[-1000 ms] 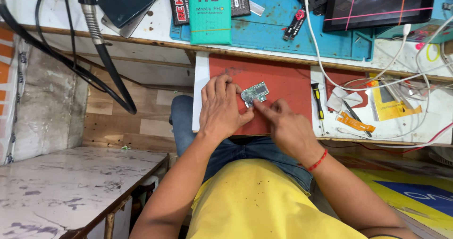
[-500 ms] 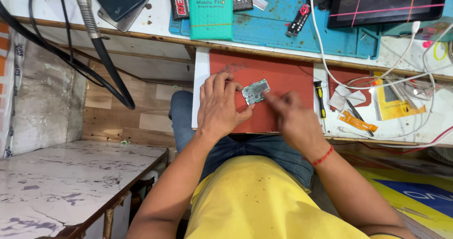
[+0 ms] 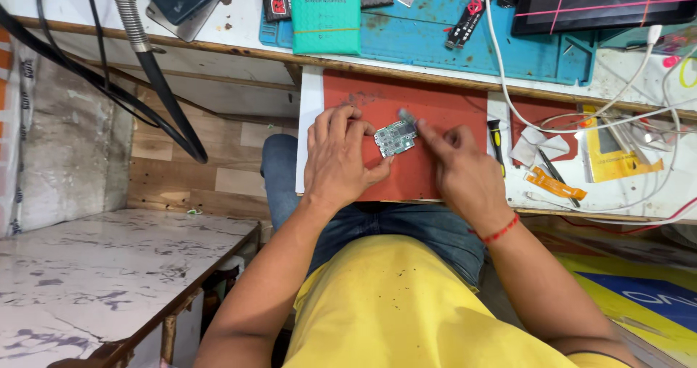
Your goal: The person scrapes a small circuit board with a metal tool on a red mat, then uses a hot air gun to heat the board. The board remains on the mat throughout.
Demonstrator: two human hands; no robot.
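A small green circuit board [image 3: 395,138] lies on a red work mat [image 3: 443,106] on the bench. My left hand [image 3: 338,156] rests flat on the mat and pins the board's left edge between thumb and fingertips. My right hand [image 3: 459,168] is beside the board on the right, index finger stretched toward its top right corner, where a small grey piece [image 3: 406,115] sits at the fingertip. Whether the finger grips that piece is unclear. A red thread bracelet circles my right wrist.
A blue mat [image 3: 508,41] lies behind the red one, with a green box [image 3: 325,5], a dark tablet [image 3: 602,1] and white cables [image 3: 581,124]. Right of the red mat are a small screwdriver [image 3: 496,143], an orange flex strip [image 3: 555,184] and a yellow card [image 3: 617,157]. A black hose [image 3: 156,77] hangs at left.
The view has shifted slightly. My right index finger has moved from the board's middle to its upper right corner. My left hand keeps holding the board in place.
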